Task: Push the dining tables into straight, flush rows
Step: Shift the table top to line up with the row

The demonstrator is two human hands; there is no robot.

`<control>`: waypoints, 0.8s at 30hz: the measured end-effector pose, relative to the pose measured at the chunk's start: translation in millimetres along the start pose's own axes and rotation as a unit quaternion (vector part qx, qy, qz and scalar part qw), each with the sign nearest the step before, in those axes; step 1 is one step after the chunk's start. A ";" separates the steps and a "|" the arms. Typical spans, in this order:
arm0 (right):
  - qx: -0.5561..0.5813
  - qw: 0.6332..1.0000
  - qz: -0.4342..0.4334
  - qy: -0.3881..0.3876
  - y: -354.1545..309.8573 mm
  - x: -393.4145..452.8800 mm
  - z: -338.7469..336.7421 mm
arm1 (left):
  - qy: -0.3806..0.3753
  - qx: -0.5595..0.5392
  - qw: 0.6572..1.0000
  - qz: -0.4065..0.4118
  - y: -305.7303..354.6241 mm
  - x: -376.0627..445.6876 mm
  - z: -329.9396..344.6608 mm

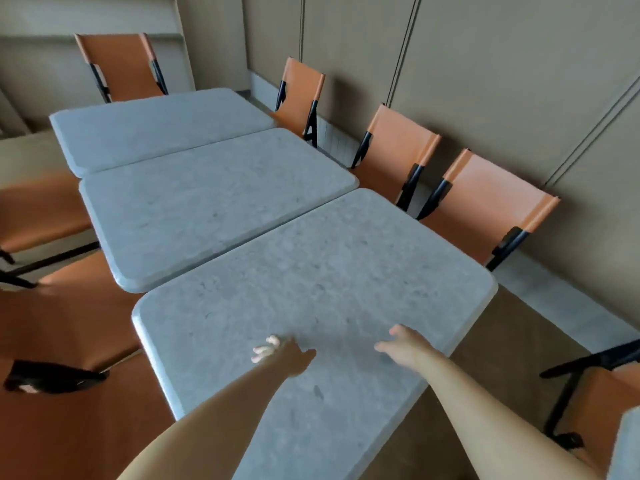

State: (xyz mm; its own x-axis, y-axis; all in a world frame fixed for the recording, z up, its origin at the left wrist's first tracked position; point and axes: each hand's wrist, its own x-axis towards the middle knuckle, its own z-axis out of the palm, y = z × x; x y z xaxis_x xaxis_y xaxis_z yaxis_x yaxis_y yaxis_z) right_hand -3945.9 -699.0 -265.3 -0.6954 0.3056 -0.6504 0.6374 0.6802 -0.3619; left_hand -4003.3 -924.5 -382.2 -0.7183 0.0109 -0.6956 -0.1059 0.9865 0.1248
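Observation:
Three grey stone-look dining tables run away from me in a row. The nearest table (311, 289) sits shifted to the right of the middle table (207, 209), so their side edges do not line up. The far table (156, 129) is offset to the left of the middle one. My left hand (284, 355) is over the nearest tabletop with fingers loosely spread, blurred. My right hand (405, 344) is over the same top near its right edge, fingers relaxed. Neither hand holds anything.
Orange chairs with black frames line the right wall (485, 209) and stand at the far end (121, 64). More orange seats crowd the left side (69, 323). Another chair (595, 386) stands at the right foreground. Brown floor shows to the right of the nearest table.

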 end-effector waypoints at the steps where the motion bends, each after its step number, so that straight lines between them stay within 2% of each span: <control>1: -0.017 1.000 -0.008 0.002 -10.1 11.9 -2.3 | 0.007 -0.016 1.000 -0.007 4.9 2.5 -5.7; 7: -0.127 0.988 -0.071 -0.046 -63.4 70.0 20.0 | 0.112 -0.016 0.993 -0.039 -11.4 19.8 -30.2; 11: -0.164 0.976 -0.128 -0.056 -89.0 114.9 34.2 | 0.164 -0.055 0.982 -0.075 -25.8 47.8 -40.2; 14: -0.186 0.961 -0.206 -0.018 -103.9 157.1 41.3 | 0.220 -0.076 0.965 -0.118 -36.1 74.1 -53.1; 19: -0.266 0.903 -0.333 0.055 -137.4 225.7 56.1 | 0.265 -0.116 0.938 -0.191 -47.5 128.7 -80.1; 21: -0.272 0.887 -0.358 0.103 -164.8 254.7 65.4 | 0.266 -0.115 0.935 -0.203 -50.6 149.7 -81.7; 24: -0.226 0.884 -0.379 0.155 -216.6 295.6 90.8 | 0.292 -0.113 0.925 -0.216 -54.7 167.1 -70.1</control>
State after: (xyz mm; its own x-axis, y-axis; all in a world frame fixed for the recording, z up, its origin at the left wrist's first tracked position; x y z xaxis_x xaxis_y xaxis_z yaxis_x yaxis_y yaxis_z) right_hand -4259.3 -816.5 -439.9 -0.9677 -0.2331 -0.0958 -0.2008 0.9429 -0.2656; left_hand -4165.6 -988.1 -455.7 -0.8170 -0.5322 -0.2220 -0.5640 0.8177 0.1153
